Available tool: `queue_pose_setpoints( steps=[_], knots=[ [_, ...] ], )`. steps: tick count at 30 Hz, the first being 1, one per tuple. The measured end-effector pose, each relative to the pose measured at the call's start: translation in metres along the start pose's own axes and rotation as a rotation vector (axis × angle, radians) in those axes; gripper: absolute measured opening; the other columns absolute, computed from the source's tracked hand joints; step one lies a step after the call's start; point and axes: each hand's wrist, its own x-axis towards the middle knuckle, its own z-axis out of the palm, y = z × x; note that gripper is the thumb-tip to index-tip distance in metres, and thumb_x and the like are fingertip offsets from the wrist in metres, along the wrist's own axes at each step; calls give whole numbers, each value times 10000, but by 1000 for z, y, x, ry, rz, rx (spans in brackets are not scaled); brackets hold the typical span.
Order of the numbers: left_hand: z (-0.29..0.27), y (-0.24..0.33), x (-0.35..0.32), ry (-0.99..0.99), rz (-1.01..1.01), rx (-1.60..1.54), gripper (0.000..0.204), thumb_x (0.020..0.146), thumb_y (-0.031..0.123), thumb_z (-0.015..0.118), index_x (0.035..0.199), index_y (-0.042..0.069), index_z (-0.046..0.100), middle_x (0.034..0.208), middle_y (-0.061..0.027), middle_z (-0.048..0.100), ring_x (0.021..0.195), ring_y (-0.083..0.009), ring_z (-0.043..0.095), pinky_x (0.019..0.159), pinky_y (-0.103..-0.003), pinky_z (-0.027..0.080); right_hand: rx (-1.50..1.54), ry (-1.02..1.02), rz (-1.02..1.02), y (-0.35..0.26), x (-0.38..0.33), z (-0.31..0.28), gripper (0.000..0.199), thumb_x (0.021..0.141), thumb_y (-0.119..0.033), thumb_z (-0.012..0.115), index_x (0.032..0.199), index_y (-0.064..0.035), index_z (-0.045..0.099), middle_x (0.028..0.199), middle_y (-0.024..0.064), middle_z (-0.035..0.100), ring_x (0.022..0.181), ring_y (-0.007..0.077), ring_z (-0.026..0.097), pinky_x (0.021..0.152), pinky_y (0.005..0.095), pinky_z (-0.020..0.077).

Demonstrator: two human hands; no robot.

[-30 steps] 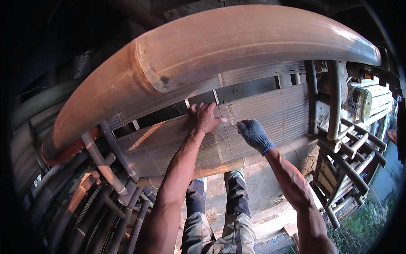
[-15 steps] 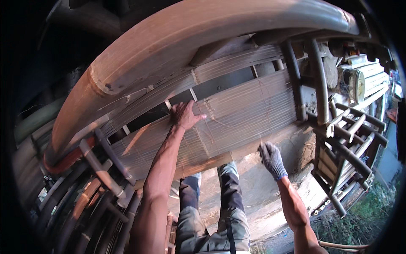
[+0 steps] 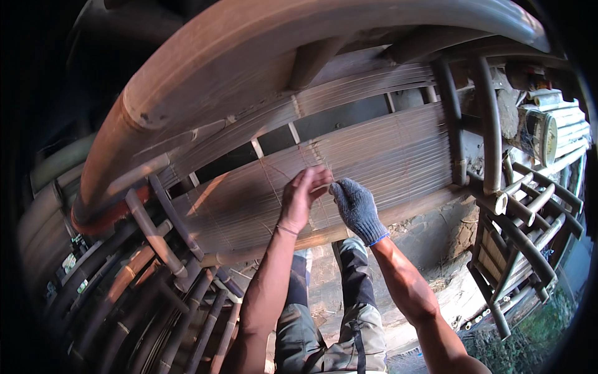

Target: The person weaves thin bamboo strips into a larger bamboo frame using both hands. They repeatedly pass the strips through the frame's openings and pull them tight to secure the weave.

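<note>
A long bamboo bench has a seat [image 3: 386,149] of thin slats, with fine cord [image 3: 272,177] running across them in places. Over the middle of the seat, my bare left hand [image 3: 303,196] is closed, its fingers pressed together and pointing right. My right hand [image 3: 356,209], in a grey knit glove, is closed in a pinch beside its fingertips. Whatever lies between the fingers is too small to make out; the hands nearly touch. Below them runs the bamboo front rail [image 3: 286,242] of the seat.
A thick curved bamboo rail [image 3: 205,68] arches across the far side. Dark bamboo posts [image 3: 489,124] rise at the right end. Several bamboo poles [image 3: 131,268] crowd the left, and a small bamboo frame [image 3: 517,230] stands to the right. My legs [image 3: 355,311] are under the front rail.
My left hand has lifted from the slats and moved right and nearer to me. My right hand has come left and slightly up, so both meet over the seat. The view has shifted slightly.
</note>
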Motion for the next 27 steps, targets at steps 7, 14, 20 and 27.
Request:
queue_pose_setpoints(
  steps=[7, 14, 20, 27],
  knots=[
    [-15, -34, -3, -94, -84, -99, 198, 881, 192, 778, 986, 29, 735, 954, -44, 731, 892, -119, 668, 837, -239, 514, 269, -111, 209, -8, -14, 1, 209, 935, -186, 670, 1049, -12, 690, 919, 200, 694, 838, 386, 677, 723, 396, 531],
    [-37, -60, 18, 78, 143, -86, 223, 856, 174, 805, 776, 96, 612, 776, 12, 656, 735, -77, 584, 733, -224, 464, -18, 30, -151, 10, 2, 28, 200, 860, -149, 745, 1040, -62, 729, 906, 120, 718, 789, 293, 667, 723, 359, 531],
    [-60, -75, 45, 261, 560, 370, 308, 899, 231, 751, 735, 49, 563, 708, -7, 563, 687, -125, 527, 678, -290, 439, 42, 16, -294, 34, 22, 40, 155, 887, -92, 713, 1025, -22, 717, 900, 159, 707, 810, 282, 680, 733, 358, 527],
    [-59, -79, 87, 515, 1093, 843, 335, 792, 184, 833, 1010, 68, 607, 846, -52, 608, 821, -198, 600, 717, -328, 500, -45, 408, -528, 83, 118, 0, 145, 903, -128, 729, 1021, -45, 708, 928, 127, 717, 815, 204, 698, 740, 318, 543]
  ],
)
